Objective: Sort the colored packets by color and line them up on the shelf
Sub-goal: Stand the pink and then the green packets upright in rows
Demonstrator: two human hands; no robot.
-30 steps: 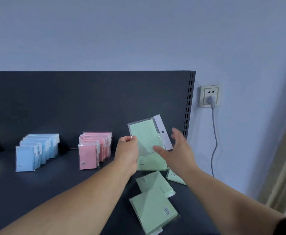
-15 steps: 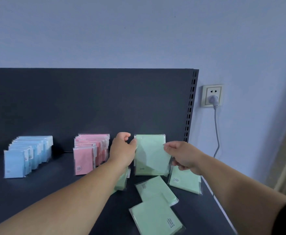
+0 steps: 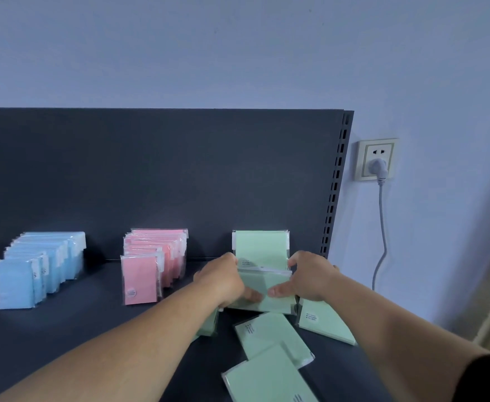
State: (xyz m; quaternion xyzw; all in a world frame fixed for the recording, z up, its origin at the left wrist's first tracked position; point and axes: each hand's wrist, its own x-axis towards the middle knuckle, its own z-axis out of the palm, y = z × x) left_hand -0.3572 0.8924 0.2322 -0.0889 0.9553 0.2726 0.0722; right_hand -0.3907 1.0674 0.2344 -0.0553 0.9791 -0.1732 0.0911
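Shelf [image 3: 78, 329]: blue row [image 3: 39, 271] and pink row [image 3: 154, 265] done.
Your left hand [image 3: 223, 282] and right hand [image 3: 310, 278] grip one green packet [image 3: 267, 285]; loose greens [image 3: 270, 335] not yet lined.

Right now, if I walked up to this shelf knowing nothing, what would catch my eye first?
Two bare hands meet near the right end of the dark shelf: the left grip and right grip hold a green packet roughly upright in front of a second green packet. To the left stand tidy rows of pink packets and blue packets. Loose green packets lie flat nearer the camera.
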